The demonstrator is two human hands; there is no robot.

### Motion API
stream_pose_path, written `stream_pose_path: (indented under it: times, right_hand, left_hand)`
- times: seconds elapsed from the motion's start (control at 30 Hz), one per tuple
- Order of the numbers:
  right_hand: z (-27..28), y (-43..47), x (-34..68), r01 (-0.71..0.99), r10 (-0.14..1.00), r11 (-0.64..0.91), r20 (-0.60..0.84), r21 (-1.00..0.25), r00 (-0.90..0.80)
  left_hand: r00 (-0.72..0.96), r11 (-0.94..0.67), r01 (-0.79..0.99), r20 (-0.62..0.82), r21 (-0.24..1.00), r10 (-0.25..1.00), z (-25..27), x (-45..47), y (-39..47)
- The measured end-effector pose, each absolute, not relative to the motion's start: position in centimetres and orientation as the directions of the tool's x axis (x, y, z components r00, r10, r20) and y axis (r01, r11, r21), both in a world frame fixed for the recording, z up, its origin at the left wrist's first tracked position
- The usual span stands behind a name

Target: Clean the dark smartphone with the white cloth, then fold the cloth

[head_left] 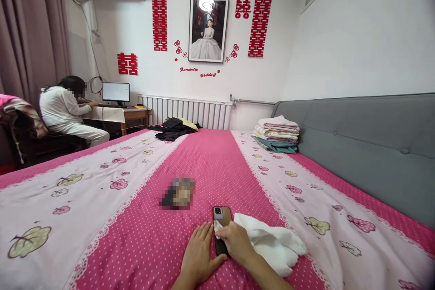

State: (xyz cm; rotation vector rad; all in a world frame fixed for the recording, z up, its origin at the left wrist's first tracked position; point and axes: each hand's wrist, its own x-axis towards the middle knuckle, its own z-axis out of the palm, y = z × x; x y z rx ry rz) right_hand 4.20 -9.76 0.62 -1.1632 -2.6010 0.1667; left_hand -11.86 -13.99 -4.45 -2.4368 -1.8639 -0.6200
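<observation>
A smartphone (pixel 223 214) lies back side up on the pink dotted bedspread (pixel 207 158), its camera block at the far left corner. My left hand (pixel 200 253) rests flat along the phone's left side, with the thumb reaching its near end. Bent fingers of my right hand (pixel 238 241) press a bunched piece of white cloth (pixel 218 226) onto the phone's back. More white cloth (pixel 275 242) spreads on the bed to the right of that hand. Whether both white parts join beneath the hand is hidden.
Beyond the phone, to the left, lies a pixelated item (pixel 178 194). Dark clothes (pixel 173 128) sit at the bed's far edge. Folded fabrics (pixel 277 131) are stacked by the grey headboard (pixel 356 140). A person (pixel 64 108) sits at a desk (pixel 134 113) with a monitor (pixel 116 92).
</observation>
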Motion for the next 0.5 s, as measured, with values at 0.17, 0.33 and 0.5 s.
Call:
stream_pose_path:
  times: [0.17, 0.33, 0.5]
  right_hand:
    - [0.1, -10.9, 5.6, 0.62, 0.664, 0.747, 0.214, -0.241, -0.717]
    - [-0.3, -11.0, 6.3, 0.546, 0.613, 0.781, 0.211, -0.302, -0.761]
    - [0.1, -10.9, 6.0, 0.571, 0.628, 0.77, 0.186, -0.285, -0.755]
  left_hand:
    - [0.209, -0.277, 0.936, 0.29, 0.216, 0.934, -4.2, -11.9, -14.1]
    - [0.218, -0.301, 0.931, 0.348, 0.205, 0.912, -4.6, -12.0, -13.9]
    - [0.212, -0.292, 0.931, 0.326, 0.221, 0.921, -4.3, -11.8, -14.0]
